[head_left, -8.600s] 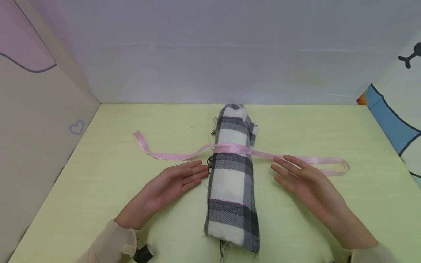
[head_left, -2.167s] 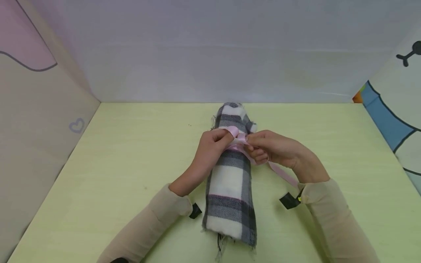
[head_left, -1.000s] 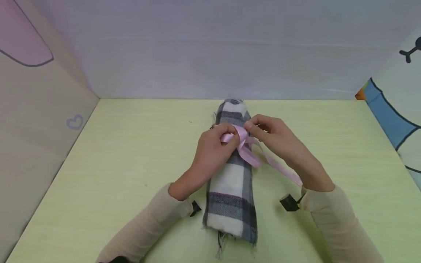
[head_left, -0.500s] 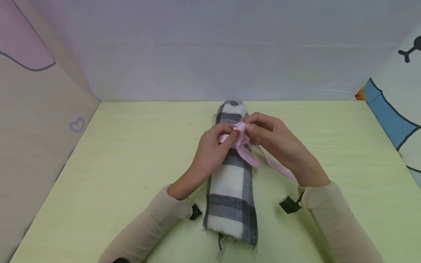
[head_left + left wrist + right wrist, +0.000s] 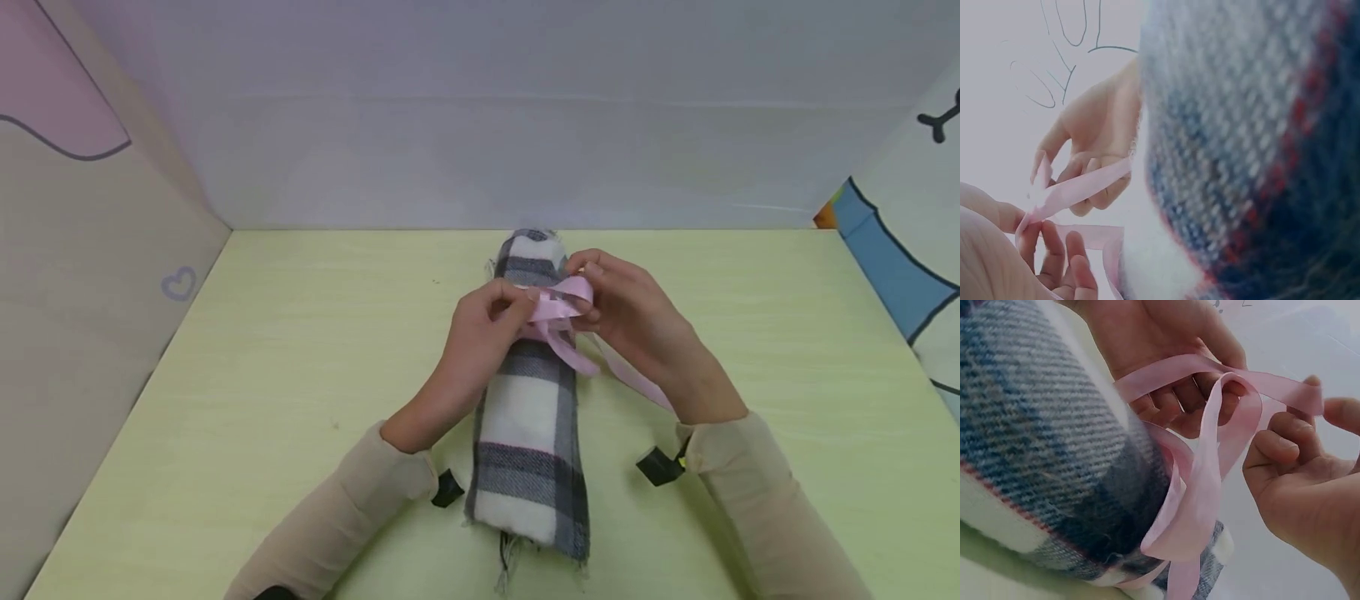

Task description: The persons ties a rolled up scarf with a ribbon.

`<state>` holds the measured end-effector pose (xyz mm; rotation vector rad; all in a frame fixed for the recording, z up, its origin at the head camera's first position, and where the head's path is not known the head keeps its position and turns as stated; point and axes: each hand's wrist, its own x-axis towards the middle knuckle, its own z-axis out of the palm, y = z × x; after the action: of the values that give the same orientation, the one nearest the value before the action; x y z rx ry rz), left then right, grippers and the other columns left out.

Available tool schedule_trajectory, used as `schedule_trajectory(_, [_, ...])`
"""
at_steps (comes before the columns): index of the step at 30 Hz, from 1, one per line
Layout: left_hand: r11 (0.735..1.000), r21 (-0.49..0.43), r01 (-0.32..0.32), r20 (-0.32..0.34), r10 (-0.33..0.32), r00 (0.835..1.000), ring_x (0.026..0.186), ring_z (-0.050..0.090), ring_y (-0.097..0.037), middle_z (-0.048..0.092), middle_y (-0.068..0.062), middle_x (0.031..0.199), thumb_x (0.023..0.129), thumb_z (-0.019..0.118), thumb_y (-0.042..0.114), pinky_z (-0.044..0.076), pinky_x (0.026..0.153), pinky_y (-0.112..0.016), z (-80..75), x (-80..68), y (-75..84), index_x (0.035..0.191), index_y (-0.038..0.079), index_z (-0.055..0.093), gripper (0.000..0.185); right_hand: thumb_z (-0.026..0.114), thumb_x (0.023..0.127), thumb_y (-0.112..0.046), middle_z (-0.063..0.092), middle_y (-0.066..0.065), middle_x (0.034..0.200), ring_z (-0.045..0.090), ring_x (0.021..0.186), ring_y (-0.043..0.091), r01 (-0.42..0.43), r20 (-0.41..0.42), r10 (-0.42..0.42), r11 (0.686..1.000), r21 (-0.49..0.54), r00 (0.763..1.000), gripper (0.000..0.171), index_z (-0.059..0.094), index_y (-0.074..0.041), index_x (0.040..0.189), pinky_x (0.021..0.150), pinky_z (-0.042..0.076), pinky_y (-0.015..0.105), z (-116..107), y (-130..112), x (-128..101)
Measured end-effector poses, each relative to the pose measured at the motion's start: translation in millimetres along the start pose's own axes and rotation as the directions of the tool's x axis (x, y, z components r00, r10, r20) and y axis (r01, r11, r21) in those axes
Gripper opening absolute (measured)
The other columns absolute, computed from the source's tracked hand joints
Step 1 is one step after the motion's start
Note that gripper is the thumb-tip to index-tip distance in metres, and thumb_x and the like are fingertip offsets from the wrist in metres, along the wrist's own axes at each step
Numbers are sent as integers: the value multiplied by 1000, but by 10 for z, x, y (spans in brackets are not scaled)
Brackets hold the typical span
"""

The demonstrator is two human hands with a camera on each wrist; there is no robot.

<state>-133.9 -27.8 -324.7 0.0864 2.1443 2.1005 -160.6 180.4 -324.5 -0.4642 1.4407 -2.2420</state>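
Note:
A bundled black-and-white plaid scarf (image 5: 517, 408) with frayed ends lies lengthwise on the table. Round its upper part goes a pink satin ribbon (image 5: 573, 358), tied up in loops on top. The left hand (image 5: 480, 333) pinches the ribbon between thumb and index finger over the scarf; its other fingers curl beneath, as the right wrist view shows. From the right, the right hand (image 5: 637, 325) has its thumb and index finger at the end of a ribbon loop (image 5: 1300, 397), its other fingers bent. One tail of ribbon trails right, passing behind the right wrist.
The pale yellow-green table (image 5: 315, 350) meets a whitish back panel (image 5: 480, 158). Printed side panels stand left and right. Small black wrist cameras (image 5: 660, 467) hang by the sleeves, close over the table.
Over several seconds both hands came from beside the scarf onto the ribbon and made loops. In the last half second the right hand drew slightly right, widening a loop; the left stayed.

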Motion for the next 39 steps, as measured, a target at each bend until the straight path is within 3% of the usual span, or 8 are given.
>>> schedule_trajectory(4, [998,-69,4,-21,-5,1000,84,56,-13,59,1,89,104,65,21,51,71,-23,-2,11,-11,98,4,69,19,39,113,-20,46,-2,75,47,77,12,50,-4,-50,998,28,999,22,59,-9,115,72,36,29,-68,-28,4])
schedule_trajectory(8, [994,-108,-30,-53,24,998,100,63,-12,69,-3,113,104,66,19,55,78,-21,8,27,-9,98,2,69,19,39,113,-19,38,1,72,40,72,15,88,-68,-86,996,19,994,23,61,-11,112,70,25,33,-140,-48,14])
schedule_trajectory(12, [992,-87,-95,-93,87,992,122,65,-20,69,-6,134,103,66,19,54,94,-26,2,32,0,95,2,68,19,42,113,-19,37,1,69,35,69,18,99,-139,-102,995,-28,985,23,63,-12,110,70,19,38,-219,-52,31])
schedule_trajectory(18, [982,-81,-168,-108,159,981,138,57,-18,63,3,146,103,66,18,46,117,-40,-15,26,1,94,2,68,19,44,113,-20,50,-3,70,42,67,15,79,-139,-94,991,-111,986,23,63,-10,123,71,22,39,-333,-33,61])
schedule_trajectory(25, [967,-140,-213,-100,200,975,146,51,-14,50,11,159,104,65,15,43,120,-41,-27,12,10,97,1,67,15,55,109,-22,57,-1,80,44,70,15,-40,-210,-10,972,-232,978,25,62,-12,131,65,33,32,-352,36,106])
schedule_trajectory(29, [950,-196,-242,-104,226,969,148,50,-20,44,12,163,103,64,12,42,120,-39,-35,15,17,92,13,66,12,59,107,-23,61,2,94,50,76,15,-102,-258,16,941,-323,966,24,65,-10,126,69,45,27,-324,59,123])
schedule_trajectory(33, [932,-223,-284,-88,271,958,151,45,-18,36,16,167,103,62,9,39,123,-40,-48,21,7,88,25,66,22,58,107,-26,61,2,107,59,87,16,-172,-281,54,894,-413,958,27,64,-6,125,77,50,29,-292,57,123])
schedule_trajectory(39, [921,-178,-347,-100,334,937,148,46,-15,30,20,169,102,60,10,40,119,-46,-70,10,9,88,31,66,26,51,109,-29,58,4,131,57,120,24,-262,-298,98,771,-581,950,29,63,-8,127,102,50,42,-221,27,111])
